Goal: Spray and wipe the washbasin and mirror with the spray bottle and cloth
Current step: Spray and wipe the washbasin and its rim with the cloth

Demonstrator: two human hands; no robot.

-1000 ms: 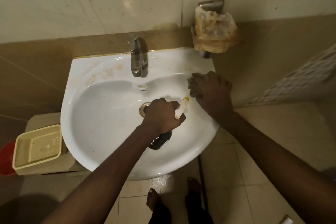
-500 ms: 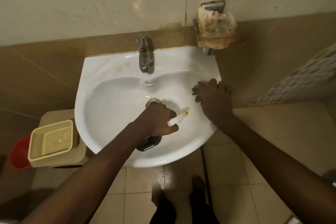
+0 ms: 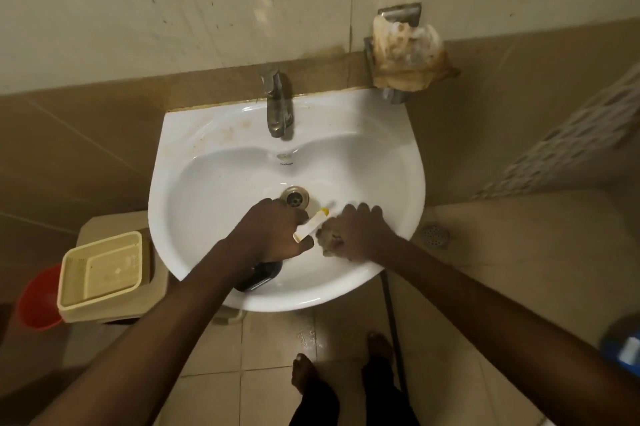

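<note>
A white washbasin [image 3: 214,190] is fixed to the tiled wall, with a steel tap [image 3: 277,110] at the back and a drain [image 3: 295,198] in the middle. My left hand [image 3: 273,235] grips a spray bottle [image 3: 258,278] over the bowl; its dark body shows below my wrist and its white nozzle with a yellow tip points right. My right hand [image 3: 358,233] holds a crumpled grey cloth [image 3: 327,240] pressed on the basin's front right inner wall, just right of the nozzle. No mirror is in view.
A holder with a stained crumpled wrap [image 3: 407,55] hangs on the wall at the basin's back right. A beige basket [image 3: 100,273] sits on a low stand at the left, beside a red bucket [image 3: 36,301]. My bare feet [image 3: 304,373] stand on the tiled floor below.
My right hand slid the cloth from the basin's right rim down and inward toward the front of the bowl. The left hand with the bottle stayed over the drain area.
</note>
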